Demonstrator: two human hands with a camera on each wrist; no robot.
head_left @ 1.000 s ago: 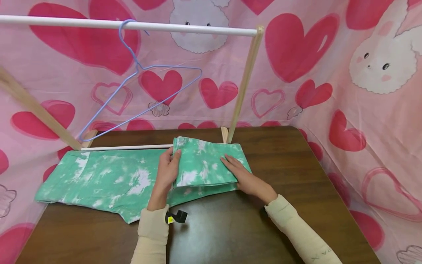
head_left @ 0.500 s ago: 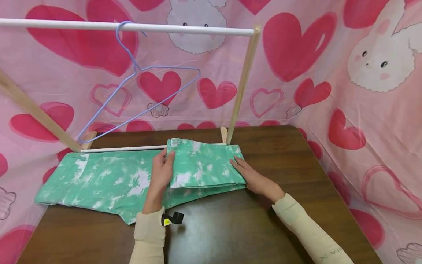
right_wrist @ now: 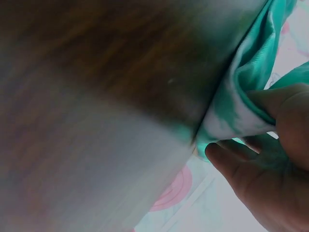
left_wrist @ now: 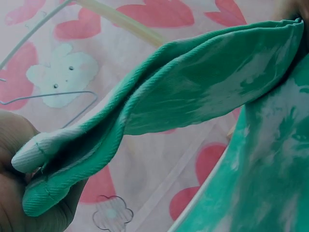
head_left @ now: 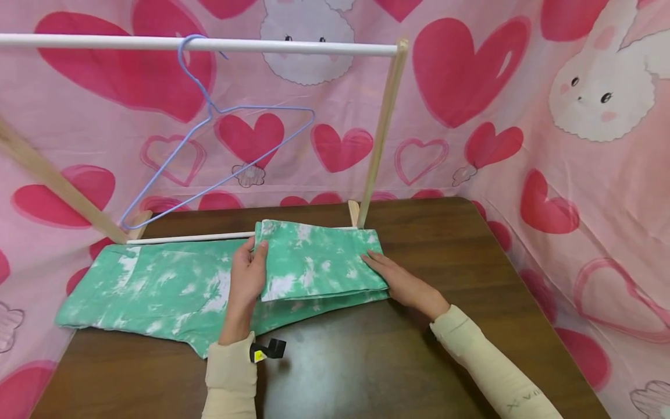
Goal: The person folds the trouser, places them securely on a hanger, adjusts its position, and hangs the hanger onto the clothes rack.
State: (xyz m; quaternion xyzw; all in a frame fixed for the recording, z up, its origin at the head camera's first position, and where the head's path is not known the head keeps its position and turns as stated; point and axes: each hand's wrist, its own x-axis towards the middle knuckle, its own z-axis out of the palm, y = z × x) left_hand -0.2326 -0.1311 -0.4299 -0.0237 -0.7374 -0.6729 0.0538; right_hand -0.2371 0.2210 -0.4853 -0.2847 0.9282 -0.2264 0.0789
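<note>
Green and white tie-dye trousers lie lengthwise across the table in the head view. At their right end the legs are doubled back, and this flap is raised a little above the layer below. My left hand pinches the flap's left edge, thumb on top. In the left wrist view that hand holds two stitched hems together. My right hand is at the fold on the right, fingers over the cloth. The right wrist view has that hand with cloth between thumb and fingers.
A blue wire hanger hangs from the white rail of a wooden-legged rack behind the trousers. The rack's low white bar runs along their back edge. Brown table extends to the right; a heart-patterned cloth surrounds it.
The left hand has drawn the flap's hem edge leftward. The right hand shifted right along the fold in the first half second, then stayed nearly still. The head view has turned slightly.
</note>
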